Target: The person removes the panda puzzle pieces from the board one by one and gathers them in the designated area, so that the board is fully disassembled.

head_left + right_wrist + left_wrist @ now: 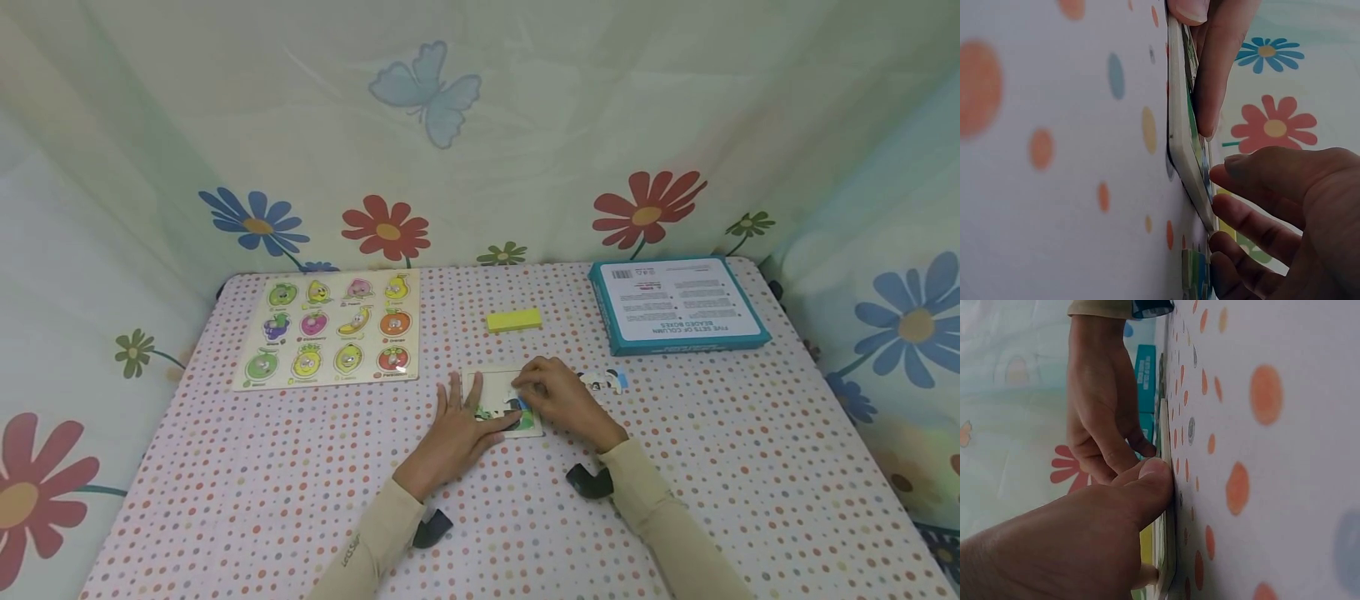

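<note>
A small puzzle board (495, 385) lies before me, with green, black, white and blue picture pieces along its lower and right parts. My left hand (457, 429) rests on it, fingers spread, with the thumb across the lower edge. At the board's right side is my right hand (558, 398), fingers bent and thumb and index close together over the blue part (523, 402). I cannot tell whether a piece is between those fingertips. In the right wrist view, the right fingertips (1219, 203) are right at the board's edge. Loose panda-picture pieces (603, 382) lie just right of this hand.
A fruit puzzle board (326, 329) lies at the back left. A yellow block (513, 321) is behind the small board. The teal-edged box (678, 304) sits at the back right. A flowered curtain (517, 167) hangs behind the dotted tabletop (517, 517).
</note>
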Available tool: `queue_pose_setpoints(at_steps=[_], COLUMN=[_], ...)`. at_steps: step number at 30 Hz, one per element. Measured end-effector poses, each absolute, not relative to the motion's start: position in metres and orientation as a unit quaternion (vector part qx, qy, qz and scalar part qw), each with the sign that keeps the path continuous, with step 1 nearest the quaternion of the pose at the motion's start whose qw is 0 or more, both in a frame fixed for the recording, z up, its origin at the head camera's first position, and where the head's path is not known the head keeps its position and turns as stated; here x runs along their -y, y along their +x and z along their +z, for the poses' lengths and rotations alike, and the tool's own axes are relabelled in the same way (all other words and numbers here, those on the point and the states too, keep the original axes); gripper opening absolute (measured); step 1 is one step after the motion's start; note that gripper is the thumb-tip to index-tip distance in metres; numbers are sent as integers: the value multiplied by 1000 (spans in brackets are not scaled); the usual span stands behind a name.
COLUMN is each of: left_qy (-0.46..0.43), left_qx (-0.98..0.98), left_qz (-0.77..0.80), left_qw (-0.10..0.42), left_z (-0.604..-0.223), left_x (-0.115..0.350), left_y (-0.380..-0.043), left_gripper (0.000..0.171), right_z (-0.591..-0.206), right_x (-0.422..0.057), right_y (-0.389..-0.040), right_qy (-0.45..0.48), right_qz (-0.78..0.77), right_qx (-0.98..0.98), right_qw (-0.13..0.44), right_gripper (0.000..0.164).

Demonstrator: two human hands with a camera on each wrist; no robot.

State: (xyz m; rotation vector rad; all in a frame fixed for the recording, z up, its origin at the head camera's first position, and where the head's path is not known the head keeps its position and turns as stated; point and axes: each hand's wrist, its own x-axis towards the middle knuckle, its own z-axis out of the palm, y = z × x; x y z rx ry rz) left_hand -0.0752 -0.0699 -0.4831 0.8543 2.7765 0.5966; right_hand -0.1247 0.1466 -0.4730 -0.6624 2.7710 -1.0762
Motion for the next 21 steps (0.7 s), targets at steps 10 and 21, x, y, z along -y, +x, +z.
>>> queue_pose_setpoints(at_steps=[10,21], left_qy=[290,287], left_qx=[-933,-932], left_qz=[194,201], left_qw=[83,87], left_z=[-484,-485], left_x=[70,70], left_y=[-75,-75], left_gripper=[39,39], right_z=[-471,-470], right_x=[-146,-144], right_y=[-123,-123], right_qy=[-221,-218], right_qz=[-343,-341], right_qx=[-912,-913], right_qw=[49,47], right_gripper=[10,8])
